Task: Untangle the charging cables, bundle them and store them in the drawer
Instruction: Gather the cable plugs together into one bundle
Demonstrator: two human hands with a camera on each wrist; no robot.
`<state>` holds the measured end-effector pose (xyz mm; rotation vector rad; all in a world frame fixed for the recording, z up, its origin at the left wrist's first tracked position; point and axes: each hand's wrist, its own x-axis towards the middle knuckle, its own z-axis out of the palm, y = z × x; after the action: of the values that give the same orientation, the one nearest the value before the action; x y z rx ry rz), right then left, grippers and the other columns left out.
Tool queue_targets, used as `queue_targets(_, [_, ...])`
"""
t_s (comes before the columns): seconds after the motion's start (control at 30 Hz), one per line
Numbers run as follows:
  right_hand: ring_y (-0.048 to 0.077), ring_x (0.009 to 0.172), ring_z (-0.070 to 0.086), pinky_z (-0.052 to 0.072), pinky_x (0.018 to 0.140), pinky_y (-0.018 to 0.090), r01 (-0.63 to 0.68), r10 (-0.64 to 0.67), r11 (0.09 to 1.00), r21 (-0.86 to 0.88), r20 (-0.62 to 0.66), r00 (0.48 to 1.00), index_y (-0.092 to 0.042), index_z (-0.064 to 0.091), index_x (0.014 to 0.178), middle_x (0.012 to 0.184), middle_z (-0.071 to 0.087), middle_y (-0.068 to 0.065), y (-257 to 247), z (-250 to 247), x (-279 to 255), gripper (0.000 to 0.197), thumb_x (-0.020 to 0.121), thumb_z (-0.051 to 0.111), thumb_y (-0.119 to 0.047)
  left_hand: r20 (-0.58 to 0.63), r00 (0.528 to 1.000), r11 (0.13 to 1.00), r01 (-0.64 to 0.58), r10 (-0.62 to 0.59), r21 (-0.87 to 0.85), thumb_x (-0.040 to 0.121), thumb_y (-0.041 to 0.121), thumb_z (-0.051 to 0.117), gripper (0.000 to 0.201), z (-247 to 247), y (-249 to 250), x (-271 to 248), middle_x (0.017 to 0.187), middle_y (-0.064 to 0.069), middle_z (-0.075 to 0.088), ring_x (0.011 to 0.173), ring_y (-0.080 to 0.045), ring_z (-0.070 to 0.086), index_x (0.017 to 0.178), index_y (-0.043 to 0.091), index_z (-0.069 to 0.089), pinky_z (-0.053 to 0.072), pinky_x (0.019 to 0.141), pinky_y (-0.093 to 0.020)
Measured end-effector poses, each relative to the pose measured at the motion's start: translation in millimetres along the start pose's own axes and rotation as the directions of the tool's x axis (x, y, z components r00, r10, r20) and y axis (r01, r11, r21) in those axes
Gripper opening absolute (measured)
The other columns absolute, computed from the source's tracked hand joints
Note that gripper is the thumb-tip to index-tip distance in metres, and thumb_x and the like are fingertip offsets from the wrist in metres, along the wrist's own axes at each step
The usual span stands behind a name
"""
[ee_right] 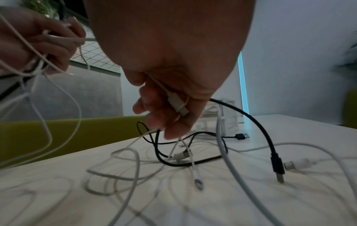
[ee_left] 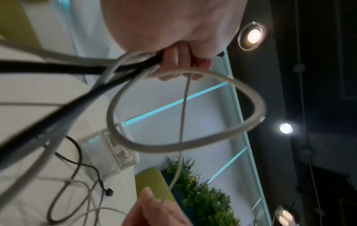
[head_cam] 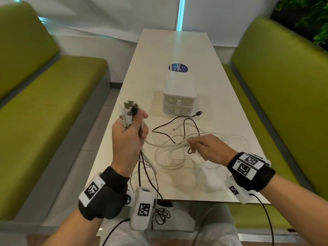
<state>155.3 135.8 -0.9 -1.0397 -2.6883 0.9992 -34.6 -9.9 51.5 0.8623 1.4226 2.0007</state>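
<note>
Several white and black charging cables (head_cam: 179, 150) lie tangled on the white table (head_cam: 177, 50). My left hand (head_cam: 128, 132) is raised at the table's left edge and grips a bunch of cable plugs (head_cam: 128, 110) that stick up out of the fist; their cords (ee_left: 58, 67) hang below it. My right hand (head_cam: 205, 146) hovers over the tangle and pinches a white cable near its connector (ee_right: 177, 104). A small white drawer unit (head_cam: 179, 95) with two stacked drawers stands behind the cables, both drawers closed.
Green padded benches (head_cam: 44, 110) flank the table on both sides. A round blue sticker (head_cam: 178, 67) lies behind the drawer unit. A black USB plug (head_cam: 199, 113) rests close to the drawer front. Green plants (head_cam: 308, 16) stand at the back right.
</note>
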Motion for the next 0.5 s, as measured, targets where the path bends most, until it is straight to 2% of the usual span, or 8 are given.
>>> queue_targets(0.03, [0.002, 0.049, 0.057, 0.043, 0.066, 0.026, -0.041, 0.037, 0.998, 0.045, 0.069, 0.997, -0.017, 0.065, 0.076, 0.051, 0.06, -0.007, -3.5, -0.9, -2.7, 0.058, 0.096, 0.032, -0.06, 0.037, 0.999, 0.998, 0.003, -0.005, 0.055, 0.1, 0.023, 0.046, 0.025, 0.0, -1.0, -1.1, 0.051, 0.003, 0.045, 0.042, -0.006, 0.036, 0.078, 0.017, 0.059, 0.027, 0.04, -0.016])
queue_targets(0.1, [0.013, 0.063, 0.066, 0.051, 0.07, 0.03, -0.116, 0.071, 0.98, 0.162, 0.262, 0.962, -0.021, 0.069, 0.078, 0.061, 0.068, 0.005, -13.0, 1.7, -8.5, 0.053, 0.084, 0.038, -0.063, 0.125, 0.992, 0.989, 0.007, -0.026, 0.151, 0.098, 0.027, 0.047, 0.025, 2.7, -2.9, -4.7, 0.052, 0.0, 0.052, 0.04, -0.007, 0.038, 0.081, 0.015, 0.061, 0.029, 0.042, -0.015])
queue_targets(0.13, [0.016, 0.079, 0.07, 0.054, 0.075, 0.033, -0.15, 0.074, 0.971, 0.185, 0.366, 0.928, -0.023, 0.071, 0.078, 0.07, 0.073, 0.006, -17.2, 5.3, -11.0, 0.046, 0.078, 0.04, -0.056, 0.165, 0.985, 0.982, 0.017, -0.048, 0.187, 0.098, 0.027, 0.048, 0.025, 4.8, -4.1, -7.0, 0.054, -0.003, 0.055, 0.039, -0.005, 0.039, 0.083, 0.012, 0.063, 0.03, 0.042, -0.014])
queue_targets(0.2, [0.019, 0.103, 0.067, 0.054, 0.089, 0.039, -0.146, 0.06, 0.982, 0.121, 0.533, 0.844, -0.027, 0.076, 0.084, 0.086, 0.076, -0.006, -27.3, 12.1, -18.9, 0.03, 0.077, 0.047, -0.035, 0.221, 0.971, 0.972, 0.034, -0.087, 0.235, 0.099, 0.021, 0.049, 0.025, 9.4, -5.8, -11.3, 0.058, -0.007, 0.059, 0.037, 0.0, 0.042, 0.084, 0.007, 0.064, 0.031, 0.044, -0.009])
queue_targets(0.23, [0.017, 0.103, 0.066, 0.052, 0.092, 0.039, -0.082, 0.053, 0.996, 0.024, 0.581, 0.812, -0.027, 0.075, 0.093, 0.09, 0.074, -0.013, -32.5, 14.8, -23.4, 0.027, 0.081, 0.052, -0.031, 0.244, 0.965, 0.965, 0.033, -0.099, 0.259, 0.098, 0.018, 0.05, 0.025, 11.1, -6.2, -13.1, 0.058, -0.008, 0.059, 0.038, 0.001, 0.043, 0.082, 0.007, 0.065, 0.031, 0.046, -0.007])
queue_targets(0.3, [0.01, 0.098, 0.065, 0.051, 0.092, 0.033, 0.083, 0.045, 0.982, -0.169, 0.641, 0.766, -0.028, 0.067, 0.114, 0.101, 0.073, -0.014, -39.2, 20.9, -29.0, 0.032, 0.084, 0.062, -0.037, 0.306, 0.944, 0.955, 0.029, -0.123, 0.294, 0.097, 0.015, 0.052, 0.025, 13.0, -5.5, -16.2, 0.055, -0.009, 0.057, 0.038, 0.002, 0.044, 0.078, 0.007, 0.066, 0.033, 0.047, -0.006])
queue_targets(0.43, [0.006, 0.095, 0.057, 0.043, 0.075, 0.014, 0.122, 0.128, 0.955, -0.271, 0.745, 0.654, -0.026, 0.053, 0.134, 0.119, 0.068, -0.007, -38.8, 25.3, -30.4, 0.054, 0.082, 0.069, -0.019, 0.452, 0.87, 0.94, 0.035, -0.195, 0.339, 0.096, 0.005, 0.054, 0.025, 12.5, -1.4, -19.7, 0.053, -0.013, 0.058, 0.037, 0.004, 0.046, 0.077, -0.007, 0.067, 0.034, 0.047, -0.003])
queue_targets(0.5, [0.005, 0.09, 0.053, 0.04, 0.071, 0.012, 0.13, 0.147, 0.942, -0.31, 0.726, 0.672, -0.025, 0.052, 0.134, 0.12, 0.067, -0.007, -35.8, 25.3, -28.1, 0.054, 0.086, 0.057, -0.004, 0.46, 0.861, 0.918, 0.02, -0.217, 0.395, 0.095, 0.008, 0.056, 0.027, 12.2, -1.0, -21.4, 0.055, -0.011, 0.062, 0.039, 0.008, 0.047, 0.076, -0.006, 0.069, 0.033, 0.047, -0.003])
